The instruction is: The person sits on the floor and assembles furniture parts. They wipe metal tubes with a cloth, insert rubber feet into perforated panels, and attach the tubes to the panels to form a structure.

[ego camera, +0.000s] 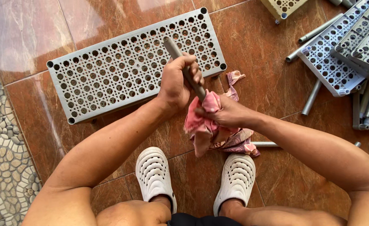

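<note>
Nearest the body, the right hand (228, 114) is closed around a pink rag (211, 132) bunched over the lower end of a grey tube (186, 69). The left hand (178, 81) fists the tube's middle. The tube's long axis slants up-left over the perforated grey shelf panel (130, 67) on the floor.

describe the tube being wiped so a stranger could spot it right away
Start at the big grey perforated shelf panel lying on the brown tiled floor. At its near edge, the left hand grips a grey tube whose lower end sits in a pink cloth held by the right hand. The other tubes lie on the floor.
</note>
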